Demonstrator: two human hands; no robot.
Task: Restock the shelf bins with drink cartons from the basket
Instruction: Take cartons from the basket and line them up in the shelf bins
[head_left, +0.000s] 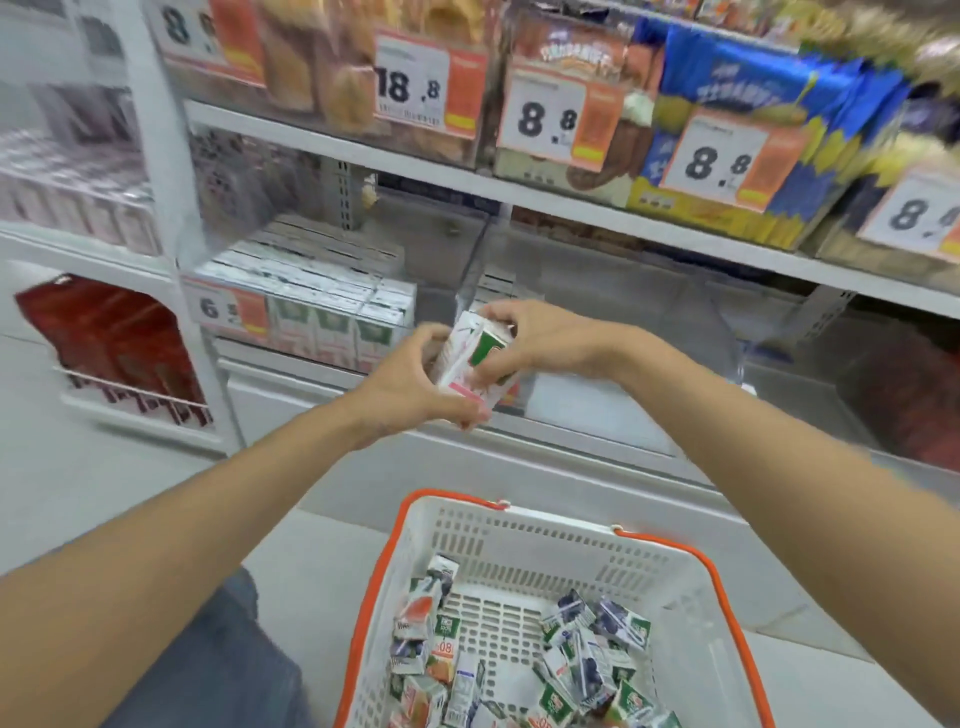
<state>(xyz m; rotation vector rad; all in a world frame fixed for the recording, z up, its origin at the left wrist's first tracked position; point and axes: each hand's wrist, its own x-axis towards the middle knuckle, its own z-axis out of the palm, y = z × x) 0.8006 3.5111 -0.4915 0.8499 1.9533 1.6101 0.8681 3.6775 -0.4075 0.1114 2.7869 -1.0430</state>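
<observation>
Currently: stocked bin (311, 312) at far left, packed near full. Left hand (410, 387) grips carton (470, 358) low, fingers curled round bottom edge. Carton held between both hands, in front of shelf, well above basket; long axis near upright, top tilted toward shelf. Right hand (540, 340) grips upper end, fingers curled over top. Clear bin (649, 322) just behind and right of carton, appears mostly empty; right hand nearer to it. Judgement: next move goes forward, slightly right. Basket (519, 525) below, loose cartons (587, 660) remaining.
</observation>
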